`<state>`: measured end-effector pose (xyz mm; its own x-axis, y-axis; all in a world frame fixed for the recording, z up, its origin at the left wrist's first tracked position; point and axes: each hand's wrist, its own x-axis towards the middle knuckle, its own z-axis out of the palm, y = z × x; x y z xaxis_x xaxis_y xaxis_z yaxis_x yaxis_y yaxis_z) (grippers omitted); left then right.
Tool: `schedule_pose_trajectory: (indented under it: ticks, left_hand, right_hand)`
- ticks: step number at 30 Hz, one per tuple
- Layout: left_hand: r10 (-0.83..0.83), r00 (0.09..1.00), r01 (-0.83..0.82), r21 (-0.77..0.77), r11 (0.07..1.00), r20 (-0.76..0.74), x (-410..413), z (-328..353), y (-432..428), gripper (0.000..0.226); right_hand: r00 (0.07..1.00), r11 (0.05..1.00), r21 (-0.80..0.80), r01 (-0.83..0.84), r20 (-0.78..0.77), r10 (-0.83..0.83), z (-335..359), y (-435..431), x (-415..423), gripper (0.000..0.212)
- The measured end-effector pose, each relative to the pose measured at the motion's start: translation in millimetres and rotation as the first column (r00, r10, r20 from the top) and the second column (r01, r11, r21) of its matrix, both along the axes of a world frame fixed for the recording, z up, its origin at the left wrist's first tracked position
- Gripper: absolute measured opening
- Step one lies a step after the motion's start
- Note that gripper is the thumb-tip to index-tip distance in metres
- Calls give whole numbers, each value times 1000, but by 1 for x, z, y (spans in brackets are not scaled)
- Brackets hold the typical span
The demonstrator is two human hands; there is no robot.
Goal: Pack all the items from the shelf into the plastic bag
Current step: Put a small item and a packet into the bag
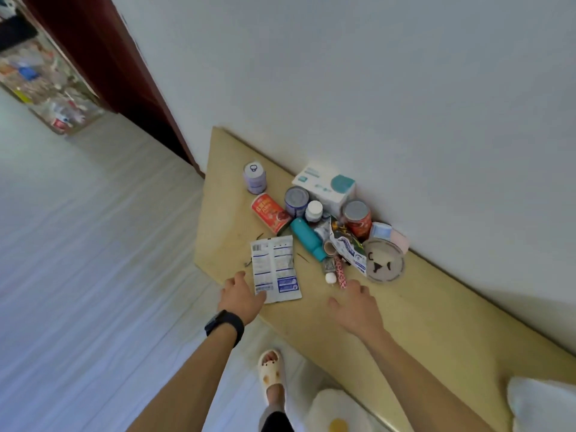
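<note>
A cream slipper (pixel 270 371) stands on the pale floor (pixel 93 244) beside a fried-egg cushion (pixel 338 411), a dark red door (pixel 103 57) meeting the white wall (pixel 343 73).

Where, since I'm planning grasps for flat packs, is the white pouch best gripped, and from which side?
Probably its near short edge, from the front of the shelf. The white pouch lies flat, so a top grab finds nothing; that edge is nearest the front, clear of the red can, beside the left hand. Slide it out, then pinch.
</note>
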<state>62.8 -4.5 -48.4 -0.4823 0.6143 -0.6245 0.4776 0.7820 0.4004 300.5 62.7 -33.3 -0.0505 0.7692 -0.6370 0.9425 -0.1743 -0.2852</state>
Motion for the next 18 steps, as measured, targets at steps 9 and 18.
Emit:
schedule_pose_trajectory:
  ticks: [9, 18]
  left_hand:
    - [-12, 997, 16, 46, 999, -80, -9, -47, 35, 69]
    - [89, 992, -87, -27, 996, 91, 2, -46, 2, 26]
  right_hand:
    - [968, 976, 160, 150, 176, -178, -53, 32, -60, 70]
    - [947, 965, -72, 253, 222, -232, -40, -42, 0, 68]
